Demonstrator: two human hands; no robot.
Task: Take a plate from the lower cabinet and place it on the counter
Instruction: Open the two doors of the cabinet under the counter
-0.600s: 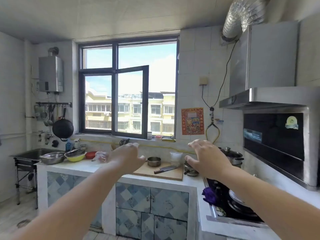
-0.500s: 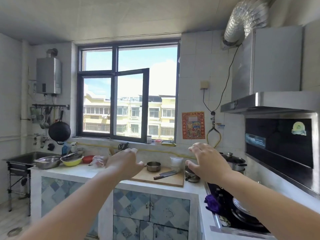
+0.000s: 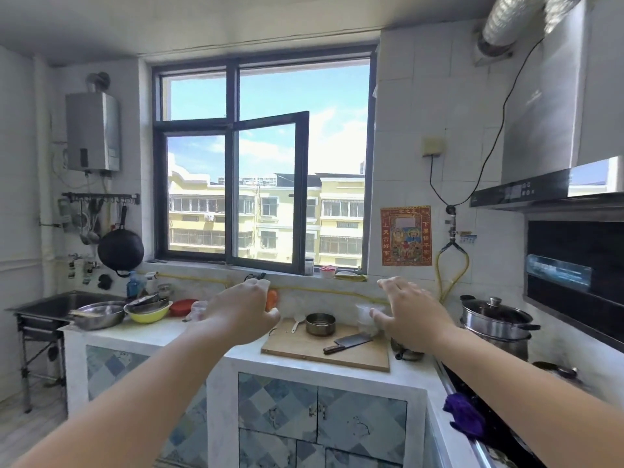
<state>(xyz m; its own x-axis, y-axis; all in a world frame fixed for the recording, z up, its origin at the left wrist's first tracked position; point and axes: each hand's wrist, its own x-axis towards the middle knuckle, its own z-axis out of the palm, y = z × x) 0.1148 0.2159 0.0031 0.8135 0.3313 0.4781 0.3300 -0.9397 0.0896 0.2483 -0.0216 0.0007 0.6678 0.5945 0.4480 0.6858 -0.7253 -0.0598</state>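
Observation:
Both arms are stretched out in front of me at counter height. My left hand [image 3: 241,307] and my right hand [image 3: 410,314] hover palm down, fingers loosely apart, holding nothing. Below them the lower cabinet [image 3: 320,417] shows shut doors with a blue and grey diamond pattern. The white counter [image 3: 152,336] runs above it. No plate is visible; the cabinet's inside is hidden.
A wooden cutting board [image 3: 324,349] holds a cleaver [image 3: 347,342] and a small steel bowl [image 3: 320,323]. Steel and yellow bowls [image 3: 145,310] sit by the sink [image 3: 57,305] at left. A steel pot [image 3: 494,320] and stove [image 3: 489,410] are at right.
The view has moved closer to the counter and tilted slightly. Both hands stay outstretched, empty, in about the same pose.

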